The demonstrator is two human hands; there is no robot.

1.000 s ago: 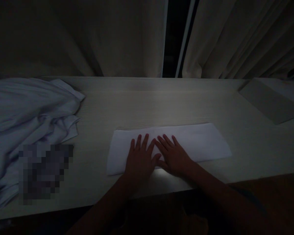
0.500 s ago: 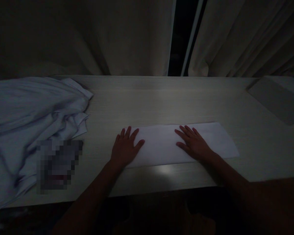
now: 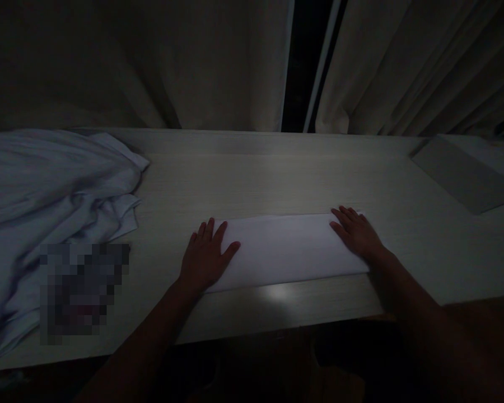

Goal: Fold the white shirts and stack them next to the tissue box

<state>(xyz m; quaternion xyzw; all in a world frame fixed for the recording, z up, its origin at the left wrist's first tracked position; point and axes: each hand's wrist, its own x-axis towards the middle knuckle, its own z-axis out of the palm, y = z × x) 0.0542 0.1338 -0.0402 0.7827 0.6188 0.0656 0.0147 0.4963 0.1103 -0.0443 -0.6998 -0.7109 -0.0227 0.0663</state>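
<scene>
A white cloth folded into a long flat strip (image 3: 285, 249) lies on the pale table (image 3: 277, 173) near its front edge. My left hand (image 3: 205, 257) rests flat on the strip's left end, fingers spread. At the right end my right hand (image 3: 356, 232) presses down, palm flat and fingers apart. Neither hand grips anything. The room is dim.
A heap of crumpled white fabric (image 3: 54, 196) covers the table's left part, with a blurred patch at its front. A flat grey rectangular thing (image 3: 466, 173) lies at the far right. Pale curtains (image 3: 193, 61) hang behind the table, with a dark gap between them.
My hands, side by side at the strip's middle a second ago, have slid apart along it, the left to its left end and the right to its right end.
</scene>
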